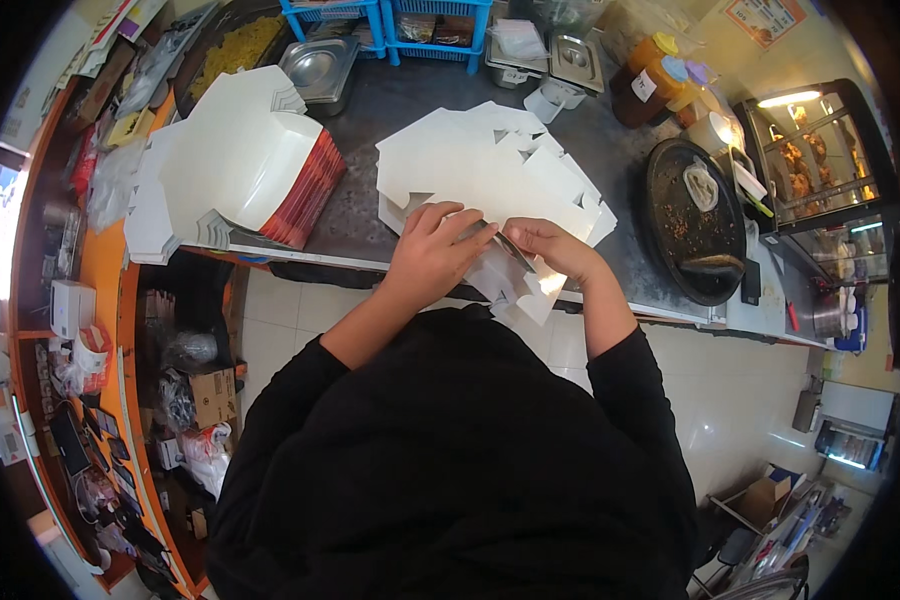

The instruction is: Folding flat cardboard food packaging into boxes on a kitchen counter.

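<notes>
My left hand (436, 251) and my right hand (551, 244) both grip a white cardboard blank (487, 274) at the counter's front edge, its middle bent up between my fingers. Beneath and behind it, a fanned pile of flat white cardboard blanks (465, 154) with notched corners lies on the dark counter. To the left stands a nested stack of folded cardboard food trays (232, 165), white inside and red printed outside, overhanging the front edge. My fingertips hide part of the piece they hold.
A round black tray (694, 225) with crumbs lies at the right, near a heated display cabinet (817, 157). Sauce bottles (649, 82), lidded steel containers (319, 71) and blue plastic racks (435, 52) stand along the back. A pan of yellow food (236, 56) is at the far left back.
</notes>
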Demonstrator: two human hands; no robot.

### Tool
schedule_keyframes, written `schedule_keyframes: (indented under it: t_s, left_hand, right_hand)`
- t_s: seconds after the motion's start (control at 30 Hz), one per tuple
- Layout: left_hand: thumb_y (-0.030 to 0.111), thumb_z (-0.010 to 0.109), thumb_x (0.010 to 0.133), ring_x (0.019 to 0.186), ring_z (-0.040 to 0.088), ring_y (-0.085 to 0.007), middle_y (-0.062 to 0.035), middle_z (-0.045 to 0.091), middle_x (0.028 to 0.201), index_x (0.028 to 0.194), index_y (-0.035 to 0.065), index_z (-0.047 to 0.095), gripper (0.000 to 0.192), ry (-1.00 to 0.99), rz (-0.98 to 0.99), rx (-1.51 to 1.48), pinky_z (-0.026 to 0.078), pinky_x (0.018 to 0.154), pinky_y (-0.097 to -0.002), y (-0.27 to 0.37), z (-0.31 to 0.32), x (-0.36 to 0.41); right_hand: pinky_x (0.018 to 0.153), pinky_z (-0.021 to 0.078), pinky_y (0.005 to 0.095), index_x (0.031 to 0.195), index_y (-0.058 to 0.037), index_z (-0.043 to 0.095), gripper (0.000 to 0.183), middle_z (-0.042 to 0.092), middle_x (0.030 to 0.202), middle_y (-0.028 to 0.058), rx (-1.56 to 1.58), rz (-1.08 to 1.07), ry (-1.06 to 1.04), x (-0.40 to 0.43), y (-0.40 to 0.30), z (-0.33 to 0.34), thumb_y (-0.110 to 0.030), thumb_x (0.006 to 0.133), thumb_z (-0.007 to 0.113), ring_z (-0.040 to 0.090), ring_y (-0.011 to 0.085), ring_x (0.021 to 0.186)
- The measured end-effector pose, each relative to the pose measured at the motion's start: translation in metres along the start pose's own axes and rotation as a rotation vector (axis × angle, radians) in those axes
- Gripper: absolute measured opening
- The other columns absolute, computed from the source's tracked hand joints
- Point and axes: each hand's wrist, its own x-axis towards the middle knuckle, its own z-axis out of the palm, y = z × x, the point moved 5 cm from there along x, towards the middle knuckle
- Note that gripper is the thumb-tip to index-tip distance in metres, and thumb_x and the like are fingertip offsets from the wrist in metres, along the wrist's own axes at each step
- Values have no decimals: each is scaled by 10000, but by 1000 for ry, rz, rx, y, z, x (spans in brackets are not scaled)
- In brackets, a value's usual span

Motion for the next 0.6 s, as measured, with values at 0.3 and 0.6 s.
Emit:
schedule_keyframes:
  t_s: [0.3,0.6]
  left_hand:
    - [66,703,708,1026,573,-251,-41,601,1060,1034,129,697,332,12,7,-55,492,844,-372,0,5,1]
    - [17,693,702,987,616,-267,-66,619,975,943,67,696,246,12,19,-141,528,789,-352,-2,5,3]
  right_hand:
    - [659,349,227,833,-91,557,402,432,705,-39,2,33,-22,1,-1,-2,-455,970,450,391,90,696]
    - [668,357,230,855,-86,560,403,436,723,-33,-27,-22,-77,0,-8,3,-449,977,435,405,90,710]
